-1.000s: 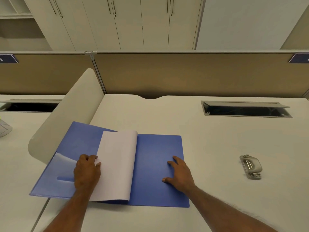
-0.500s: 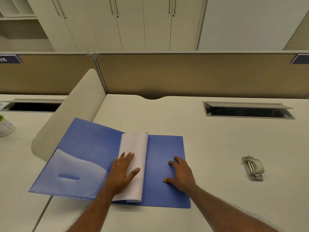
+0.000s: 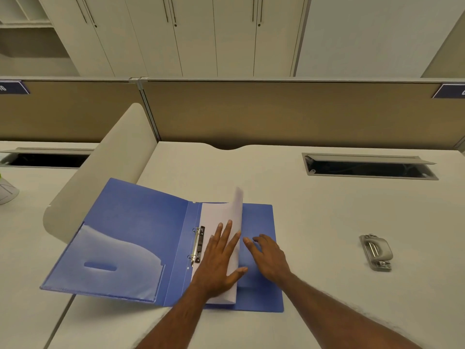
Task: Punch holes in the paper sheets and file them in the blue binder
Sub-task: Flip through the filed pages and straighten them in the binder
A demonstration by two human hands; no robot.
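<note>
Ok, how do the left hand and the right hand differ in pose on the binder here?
The left hand lies flat with straight fingers on the white paper sheets; the right hand rests on the bare cover of the blue binder. The left hand's fingers point away from the person; the right hand's are slightly bent and point left, towards the sheets' edge. Both are palm-down and grip nothing.

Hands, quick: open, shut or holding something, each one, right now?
Left hand: open, straight fingers flat against the paper sheets.
Right hand: open, relaxed fingers resting on the blue binder, holding nothing.
</note>
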